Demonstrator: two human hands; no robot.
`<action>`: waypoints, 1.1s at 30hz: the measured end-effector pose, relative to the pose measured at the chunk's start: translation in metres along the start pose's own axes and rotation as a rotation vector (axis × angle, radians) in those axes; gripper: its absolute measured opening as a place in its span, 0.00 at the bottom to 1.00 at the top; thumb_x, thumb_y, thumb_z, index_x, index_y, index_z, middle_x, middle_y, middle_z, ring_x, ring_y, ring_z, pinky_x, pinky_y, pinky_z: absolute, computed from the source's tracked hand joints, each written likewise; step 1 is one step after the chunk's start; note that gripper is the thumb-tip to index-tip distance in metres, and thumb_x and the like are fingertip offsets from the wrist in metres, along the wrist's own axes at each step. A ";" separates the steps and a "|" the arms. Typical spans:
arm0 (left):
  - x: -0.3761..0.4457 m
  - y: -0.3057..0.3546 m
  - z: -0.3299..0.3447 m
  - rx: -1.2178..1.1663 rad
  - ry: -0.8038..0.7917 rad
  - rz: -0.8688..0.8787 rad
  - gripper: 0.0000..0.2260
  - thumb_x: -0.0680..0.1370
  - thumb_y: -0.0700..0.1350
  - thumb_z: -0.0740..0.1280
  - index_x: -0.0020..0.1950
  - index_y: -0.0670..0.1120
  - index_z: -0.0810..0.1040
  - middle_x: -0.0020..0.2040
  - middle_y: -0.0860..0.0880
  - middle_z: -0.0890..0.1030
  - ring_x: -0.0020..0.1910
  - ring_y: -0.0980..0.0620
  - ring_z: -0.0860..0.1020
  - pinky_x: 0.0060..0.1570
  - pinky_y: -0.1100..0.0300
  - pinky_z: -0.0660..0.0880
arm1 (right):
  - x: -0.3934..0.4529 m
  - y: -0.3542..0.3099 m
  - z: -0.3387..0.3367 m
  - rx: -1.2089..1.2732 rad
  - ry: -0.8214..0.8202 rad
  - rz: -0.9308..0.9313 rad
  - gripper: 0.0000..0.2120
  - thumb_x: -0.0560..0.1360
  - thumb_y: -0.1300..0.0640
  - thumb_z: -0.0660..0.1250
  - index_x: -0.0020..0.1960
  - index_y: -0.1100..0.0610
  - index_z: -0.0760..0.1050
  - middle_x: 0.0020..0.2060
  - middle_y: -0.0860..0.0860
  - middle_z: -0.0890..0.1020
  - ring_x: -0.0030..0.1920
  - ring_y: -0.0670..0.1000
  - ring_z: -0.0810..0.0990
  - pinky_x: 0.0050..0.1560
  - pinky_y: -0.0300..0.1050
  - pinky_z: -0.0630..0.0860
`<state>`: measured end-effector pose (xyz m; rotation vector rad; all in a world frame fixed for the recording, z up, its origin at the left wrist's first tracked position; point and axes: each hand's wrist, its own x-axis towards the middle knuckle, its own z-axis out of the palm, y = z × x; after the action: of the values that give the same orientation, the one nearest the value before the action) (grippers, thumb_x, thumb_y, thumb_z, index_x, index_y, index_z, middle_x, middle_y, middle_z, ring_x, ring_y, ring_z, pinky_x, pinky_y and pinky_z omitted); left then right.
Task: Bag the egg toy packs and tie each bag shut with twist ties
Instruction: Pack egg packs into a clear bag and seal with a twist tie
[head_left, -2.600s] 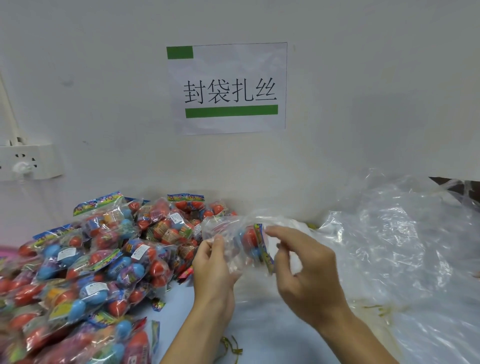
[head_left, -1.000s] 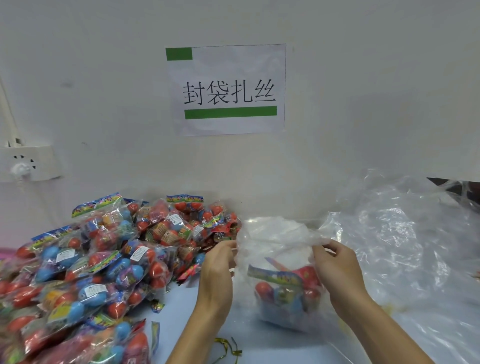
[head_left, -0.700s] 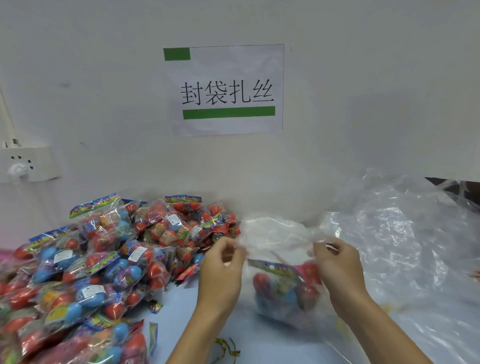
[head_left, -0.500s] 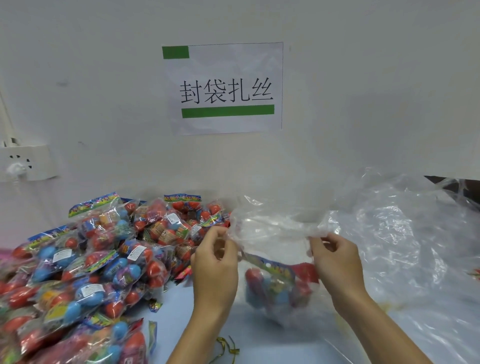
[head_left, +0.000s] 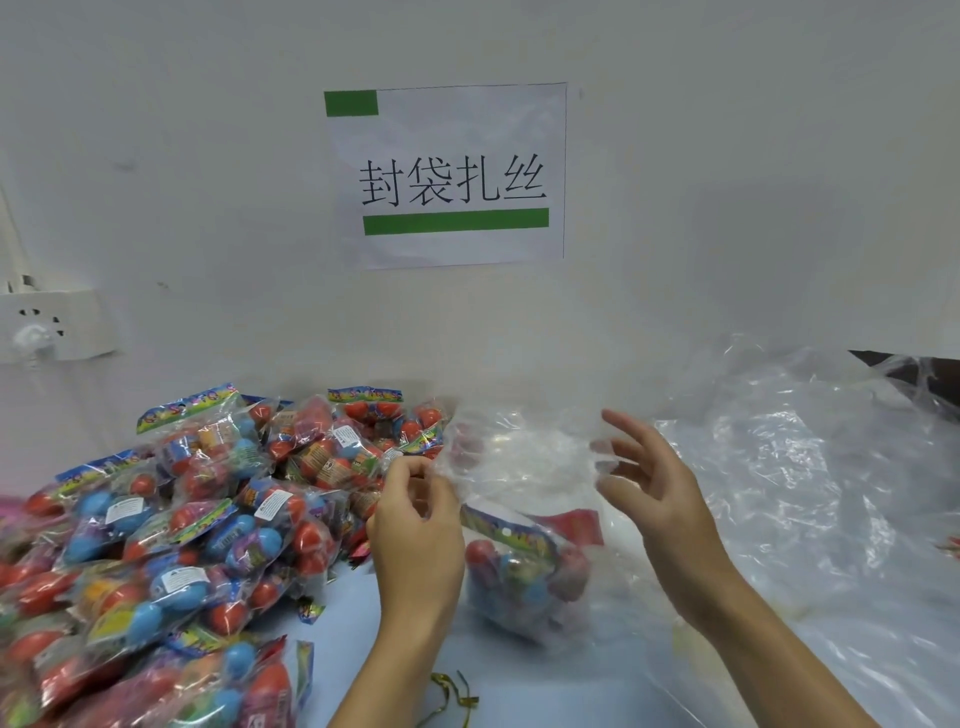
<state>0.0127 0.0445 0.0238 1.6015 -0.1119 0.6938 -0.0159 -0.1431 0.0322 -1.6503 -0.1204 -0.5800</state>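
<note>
Right of the pile (head_left: 171, 525) of egg packs, a clear bag (head_left: 519, 467) stood on the table (head_left: 358, 644) with one pack (head_left: 524, 566) already down inside it. The left hand (head_left: 415, 540) pinched the bag's top edge on the pile side, fingers curled on the film. The right hand (head_left: 654, 493), on the bag's far side from the pile, had its fingers spread and loose, just brushing the plastic, gripping nothing as far as I could tell. So I'd say this was the gather-the-neck step, bagging done for this one. The next move probably needed the right hand to bunch the mouth, then grab a twist tie (head_left: 452, 696), lying below the bag near the left wrist. More loose bags (head_left: 810, 493) sat further right of it.
</note>
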 end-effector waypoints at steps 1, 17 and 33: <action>0.000 -0.001 0.001 -0.008 -0.018 -0.001 0.07 0.81 0.40 0.65 0.43 0.48 0.75 0.37 0.47 0.79 0.33 0.57 0.74 0.32 0.67 0.71 | 0.000 0.000 0.001 -0.009 -0.006 -0.010 0.20 0.73 0.50 0.73 0.63 0.40 0.76 0.52 0.40 0.81 0.52 0.39 0.81 0.45 0.32 0.78; 0.001 -0.005 0.001 0.004 -0.108 0.005 0.08 0.80 0.40 0.67 0.46 0.51 0.80 0.36 0.53 0.82 0.38 0.54 0.79 0.37 0.64 0.76 | 0.014 0.001 -0.007 0.248 0.595 0.039 0.06 0.82 0.56 0.65 0.46 0.53 0.77 0.30 0.44 0.83 0.30 0.42 0.81 0.39 0.42 0.75; 0.004 0.003 -0.006 -0.187 -0.026 0.001 0.09 0.79 0.43 0.69 0.39 0.52 0.81 0.36 0.52 0.82 0.37 0.56 0.78 0.42 0.59 0.74 | 0.002 0.011 0.008 -0.105 -0.143 0.282 0.16 0.74 0.54 0.76 0.60 0.54 0.78 0.43 0.50 0.87 0.43 0.48 0.86 0.50 0.43 0.79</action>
<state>0.0123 0.0514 0.0289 1.4315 -0.1914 0.6442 -0.0077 -0.1374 0.0230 -1.7726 0.0397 -0.2575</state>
